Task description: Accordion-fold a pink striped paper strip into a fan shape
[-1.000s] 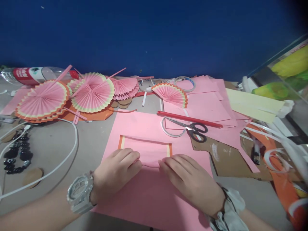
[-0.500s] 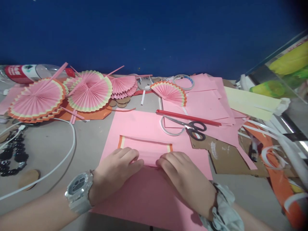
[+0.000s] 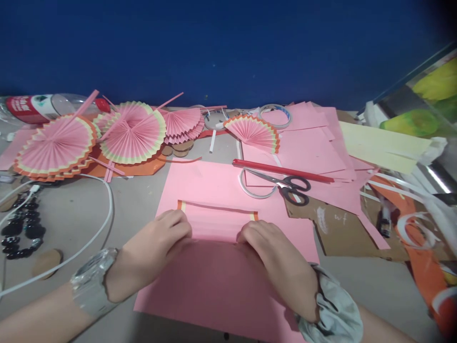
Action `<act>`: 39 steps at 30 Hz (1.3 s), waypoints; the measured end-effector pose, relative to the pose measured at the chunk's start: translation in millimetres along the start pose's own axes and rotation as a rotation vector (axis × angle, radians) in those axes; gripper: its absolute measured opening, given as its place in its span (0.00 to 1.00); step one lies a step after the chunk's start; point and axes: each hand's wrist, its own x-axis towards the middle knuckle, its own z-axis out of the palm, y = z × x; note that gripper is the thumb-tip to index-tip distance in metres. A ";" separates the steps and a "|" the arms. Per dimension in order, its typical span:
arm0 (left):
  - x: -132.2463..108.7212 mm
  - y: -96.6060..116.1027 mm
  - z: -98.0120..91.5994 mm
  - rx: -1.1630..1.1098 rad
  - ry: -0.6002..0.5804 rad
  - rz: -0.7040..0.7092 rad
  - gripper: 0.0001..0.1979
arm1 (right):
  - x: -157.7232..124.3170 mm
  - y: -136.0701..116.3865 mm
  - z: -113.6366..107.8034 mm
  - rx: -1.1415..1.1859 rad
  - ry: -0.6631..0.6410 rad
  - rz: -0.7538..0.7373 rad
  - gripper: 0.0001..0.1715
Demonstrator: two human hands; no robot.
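A small pink paper strip [image 3: 214,229] with orange and cream bands at its two ends lies on a large pink sheet [image 3: 214,290]. It shows crosswise fold lines, and its far edge lifts a little. My left hand [image 3: 169,236] has its fingers closed at the strip's near left corner. At the near right corner, my right hand [image 3: 266,247] pinches the folded edge with curled fingers. Both thumbs are partly hidden. Beyond the strip, scissors [image 3: 285,183] with dark handles lie shut across a white tape ring [image 3: 255,190], beside a red stick [image 3: 282,171].
Pleated paper fans [image 3: 130,133] stand at the back left, near a plastic bottle [image 3: 35,108]. A single pleated fan [image 3: 253,133] rests at the back middle. Pink sheets [image 3: 314,147] and brown cardboard [image 3: 346,233] lie right. A white cable [image 3: 109,209] and black beads [image 3: 23,228] are left.
My left hand has slid left along the folded near edge, from its middle to the corner, uncovering more of the strip. My right hand stays at the right end.
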 end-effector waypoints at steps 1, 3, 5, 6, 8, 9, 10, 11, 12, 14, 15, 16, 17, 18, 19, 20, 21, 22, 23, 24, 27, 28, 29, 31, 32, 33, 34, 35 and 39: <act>-2.5 -3.2 0.1 -0.007 0.014 -0.004 0.10 | -1.3 1.6 -0.4 0.017 0.008 0.013 0.09; -6.8 -8.1 1.5 -0.019 0.050 0.000 0.10 | -3.5 4.2 -1.3 0.060 0.022 0.031 0.08; -9.5 -10.5 3.6 -0.022 0.079 0.008 0.09 | -5.4 5.8 -2.6 0.108 0.041 0.035 0.09; -10.2 -11.0 4.4 -0.021 0.092 0.013 0.08 | -6.2 6.2 -3.4 0.129 0.051 0.030 0.09; -10.9 -11.2 4.9 -0.015 0.112 0.019 0.08 | -7.7 6.5 -4.8 0.144 0.076 0.023 0.09; -11.1 -11.3 4.6 -0.010 0.119 0.019 0.07 | -8.5 6.7 -5.4 0.142 0.087 0.025 0.09; -11.4 -11.4 4.1 -0.004 0.127 0.019 0.06 | -9.4 7.0 -5.7 0.136 0.093 0.028 0.08; -11.8 -11.8 3.4 0.005 0.135 0.016 0.06 | -10.4 7.6 -5.8 0.130 0.097 0.033 0.08; -12.5 -12.5 2.6 0.017 0.139 0.010 0.05 | -11.5 8.5 -5.7 0.125 0.098 0.041 0.08; -14.2 -14.5 1.5 0.053 0.144 0.002 0.06 | -13.9 11.0 -5.0 0.120 0.093 0.049 0.08; -15.0 -15.7 1.3 0.073 0.142 0.001 0.06 | -15.1 12.5 -4.4 0.117 0.092 0.052 0.07; -15.8 -16.8 1.2 0.089 0.137 0.005 0.06 | -16.4 14.0 -3.7 0.112 0.090 0.056 0.07; -16.4 -17.8 1.2 0.100 0.131 0.010 0.07 | -17.6 15.5 -3.1 0.105 0.092 0.064 0.06; -16.8 -18.6 1.3 0.107 0.128 0.014 0.07 | -18.6 16.7 -2.6 0.098 0.093 0.077 0.06; -17.1 -19.1 1.4 0.109 0.123 0.014 0.07 | -19.6 17.7 -2.5 0.090 0.096 0.094 0.05; -17.4 -19.3 1.4 0.108 0.119 0.009 0.08 | -20.4 18.3 -2.6 0.081 0.098 0.109 0.05; -17.7 -19.2 1.4 0.107 0.120 0.000 0.08 | -20.9 18.5 -3.3 0.072 0.096 0.122 0.05; -18.0 -18.8 1.3 0.107 0.118 -0.011 0.08 | -21.1 18.3 -4.3 0.063 0.092 0.129 0.06; -18.3 -18.3 1.3 0.107 0.117 -0.022 0.08 | -21.0 17.8 -5.7 0.055 0.087 0.133 0.06; -18.7 -17.7 1.2 0.108 0.118 -0.032 0.08 | -20.6 17.1 -7.3 0.048 0.079 0.133 0.06; -19.6 -15.5 1.7 0.107 0.124 -0.057 0.06 | -18.1 14.9 -11.8 0.043 0.049 0.141 0.06; -19.6 -14.8 2.0 0.106 0.128 -0.063 0.06 | -17.3 14.4 -12.7 0.044 0.045 0.146 0.06; -19.3 -14.0 2.4 0.105 0.134 -0.067 0.06 | -16.7 14.2 -13.1 0.042 0.044 0.151 0.07; -18.3 -12.7 3.1 0.105 0.138 -0.080 0.06 | -16.2 14.3 -12.7 0.033 0.047 0.157 0.07; -17.5 -12.1 3.4 0.103 0.142 -0.085 0.06 | -16.4 14.5 -12.1 0.028 0.049 0.157 0.08; -16.6 -11.6 3.6 0.099 0.149 -0.091 0.06 | -16.7 14.8 -11.3 0.024 0.048 0.157 0.08; -15.7 -11.3 3.8 0.096 0.156 -0.097 0.07 | -17.2 15.1 -10.5 0.023 0.047 0.159 0.08; -14.7 -11.1 4.0 0.093 0.162 -0.103 0.07 | -17.6 15.3 -9.9 0.025 0.048 0.161 0.08; -11.8 -10.8 4.0 0.102 0.175 -0.117 0.07 | -17.9 14.9 -9.0 0.039 0.054 0.176 0.06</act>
